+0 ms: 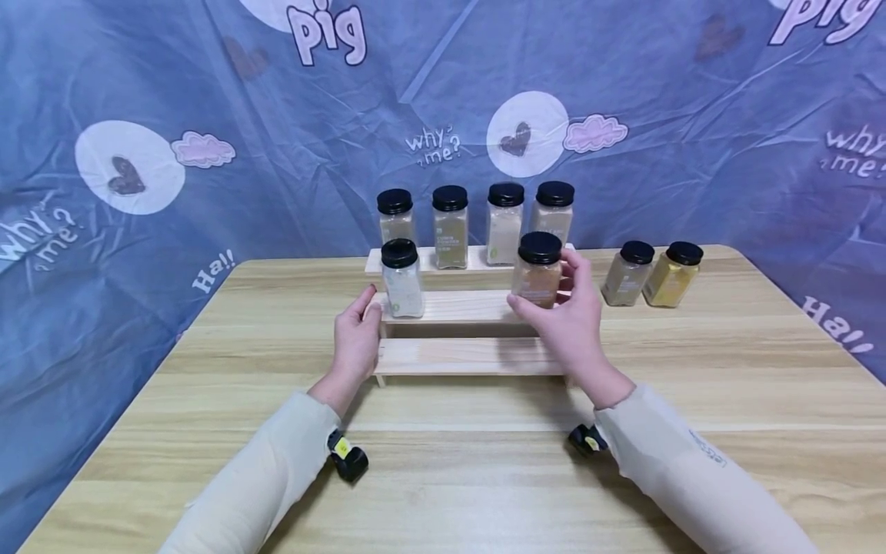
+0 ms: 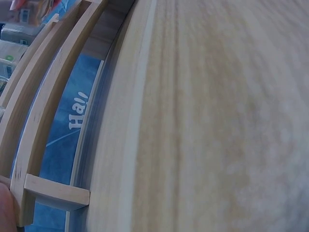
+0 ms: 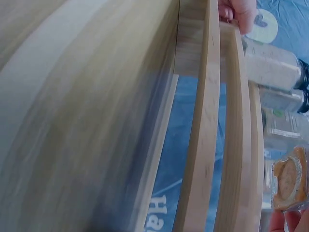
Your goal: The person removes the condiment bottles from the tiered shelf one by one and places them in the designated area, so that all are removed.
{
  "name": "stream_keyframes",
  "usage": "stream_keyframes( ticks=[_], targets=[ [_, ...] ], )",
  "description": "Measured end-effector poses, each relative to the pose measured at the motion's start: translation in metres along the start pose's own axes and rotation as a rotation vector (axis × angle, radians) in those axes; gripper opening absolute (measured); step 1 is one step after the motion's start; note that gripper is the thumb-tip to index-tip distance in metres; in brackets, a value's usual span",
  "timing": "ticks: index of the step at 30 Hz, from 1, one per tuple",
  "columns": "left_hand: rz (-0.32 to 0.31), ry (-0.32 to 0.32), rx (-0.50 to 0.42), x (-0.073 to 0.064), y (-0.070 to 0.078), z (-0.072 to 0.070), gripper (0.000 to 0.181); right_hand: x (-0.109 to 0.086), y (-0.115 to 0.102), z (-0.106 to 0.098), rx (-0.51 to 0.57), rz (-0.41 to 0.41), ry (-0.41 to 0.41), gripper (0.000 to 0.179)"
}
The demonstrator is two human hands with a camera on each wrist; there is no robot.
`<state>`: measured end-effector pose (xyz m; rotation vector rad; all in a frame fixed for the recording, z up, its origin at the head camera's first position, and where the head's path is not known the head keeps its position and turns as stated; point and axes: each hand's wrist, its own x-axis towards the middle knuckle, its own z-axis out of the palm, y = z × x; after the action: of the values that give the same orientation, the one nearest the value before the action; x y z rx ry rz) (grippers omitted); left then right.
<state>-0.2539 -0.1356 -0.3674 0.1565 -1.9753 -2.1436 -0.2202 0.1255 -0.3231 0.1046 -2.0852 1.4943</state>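
Note:
My right hand (image 1: pixel 571 312) holds a spice jar of orange-brown powder (image 1: pixel 537 275) with a black lid, thumb on one side and fingers on the other. The jar overlaps the right end of the middle step in the head view; the right wrist view shows its base (image 3: pixel 288 180) raised beside the steps. My left hand (image 1: pixel 356 338) rests at the left end of the wooden tiered rack (image 1: pixel 471 355), thumb and fingers at the middle step's edge. Beside that hand a jar of white powder (image 1: pixel 404 288) stands upright on the middle step.
Along the top step stand several black-lidded jars, among them a cumin-coloured jar (image 1: pixel 451 235) and a pale one (image 1: pixel 504 231). Right of the rack, a grey-brown jar (image 1: pixel 627 275) and a yellow jar (image 1: pixel 672 277) stand on the wooden table (image 1: pixel 457 477). A blue printed cloth (image 1: pixel 277 200) hangs behind.

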Motion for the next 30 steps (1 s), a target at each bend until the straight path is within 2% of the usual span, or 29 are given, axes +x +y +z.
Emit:
stream_keyframes(
  ticks=[12,19,27,30],
  targets=[
    [-0.001,0.001,-0.002,0.001,0.000,-0.001,0.044,0.002,0.007,-0.031,-0.042,0.014,0.096,0.073],
    [0.003,0.002,-0.002,0.002,0.000,0.000,0.044,0.005,0.013,-0.051,-0.077,0.048,0.154,0.074],
    [0.001,0.001,0.015,0.001,0.000,0.000,0.043,0.010,0.030,-0.071,-0.113,0.029,0.219,0.075],
    [0.002,0.000,0.018,0.000,0.001,0.000,0.044,0.013,0.038,-0.078,-0.129,0.058,0.229,0.075]
  ],
)
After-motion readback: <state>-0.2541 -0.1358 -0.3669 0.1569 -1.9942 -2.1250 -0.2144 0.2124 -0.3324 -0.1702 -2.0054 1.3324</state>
